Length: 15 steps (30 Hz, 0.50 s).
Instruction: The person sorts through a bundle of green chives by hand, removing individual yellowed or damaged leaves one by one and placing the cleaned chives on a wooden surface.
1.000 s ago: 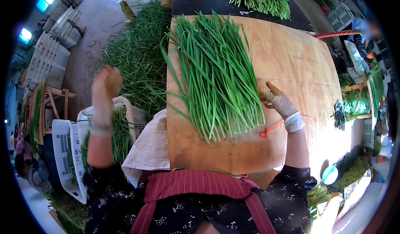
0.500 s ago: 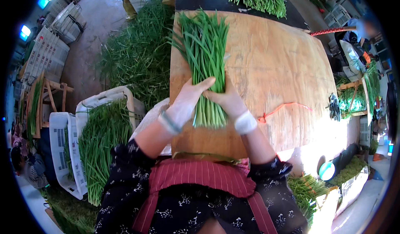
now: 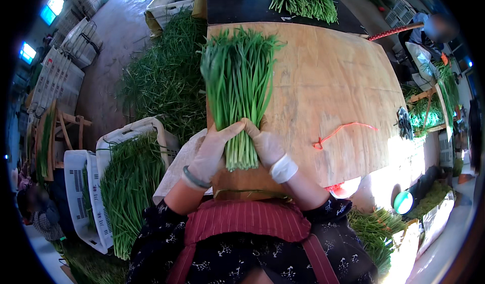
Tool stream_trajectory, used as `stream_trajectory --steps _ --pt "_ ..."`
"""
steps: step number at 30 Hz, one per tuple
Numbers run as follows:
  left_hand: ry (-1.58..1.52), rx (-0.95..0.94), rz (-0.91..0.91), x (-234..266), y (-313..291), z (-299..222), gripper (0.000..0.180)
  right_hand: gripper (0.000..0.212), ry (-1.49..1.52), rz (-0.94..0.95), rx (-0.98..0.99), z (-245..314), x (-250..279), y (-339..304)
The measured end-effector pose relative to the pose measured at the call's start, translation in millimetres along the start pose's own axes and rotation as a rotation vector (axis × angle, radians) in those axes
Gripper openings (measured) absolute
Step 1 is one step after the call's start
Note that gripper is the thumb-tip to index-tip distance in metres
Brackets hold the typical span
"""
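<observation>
A thick bundle of garlic chives (image 3: pixel 240 84) lies along the left side of the wooden board (image 3: pixel 333 87), leaf tips pointing away and pale cut ends toward me. My left hand (image 3: pixel 209 152), in a thin whitish glove, wraps the bundle's left side near the stem ends. From the right, my gloved right hand (image 3: pixel 265 145) grips the same stems. Both thumbs meet on top of the bundle; the fingers underneath are hidden. To the right on the board lies a thin red-orange tie (image 3: pixel 343 132), loosely curved.
A white crate (image 3: pixel 131 125) full of chives stands at my left, beside a heap of loose green leaves (image 3: pixel 161 77). Another chive bunch (image 3: pixel 303 1) lies on the black surface (image 3: pixel 237 6) beyond the board. A person (image 3: pixel 424 36) is at the far right.
Both hands and the bundle have come nearer to me and slightly left. The leaves now spread wider, and the hands still grip the stems.
</observation>
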<state>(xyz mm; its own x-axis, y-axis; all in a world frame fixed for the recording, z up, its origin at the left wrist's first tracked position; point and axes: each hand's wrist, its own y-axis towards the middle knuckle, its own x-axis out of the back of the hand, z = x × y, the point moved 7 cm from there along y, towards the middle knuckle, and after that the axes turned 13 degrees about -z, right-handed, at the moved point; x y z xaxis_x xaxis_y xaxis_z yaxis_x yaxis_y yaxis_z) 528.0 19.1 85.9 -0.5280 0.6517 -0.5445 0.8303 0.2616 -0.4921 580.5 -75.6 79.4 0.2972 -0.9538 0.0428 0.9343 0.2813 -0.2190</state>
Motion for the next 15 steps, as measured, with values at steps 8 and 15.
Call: stream_trajectory --steps 8,15 --pt "0.009 0.079 -0.122 22 20 2 0.025 0.038 0.535 0.019 -0.295 -34 -39 18" --pt "-0.056 0.127 -0.084 35 9 16 0.027 0.042 0.081 0.018 -0.022 -31 -33 10"
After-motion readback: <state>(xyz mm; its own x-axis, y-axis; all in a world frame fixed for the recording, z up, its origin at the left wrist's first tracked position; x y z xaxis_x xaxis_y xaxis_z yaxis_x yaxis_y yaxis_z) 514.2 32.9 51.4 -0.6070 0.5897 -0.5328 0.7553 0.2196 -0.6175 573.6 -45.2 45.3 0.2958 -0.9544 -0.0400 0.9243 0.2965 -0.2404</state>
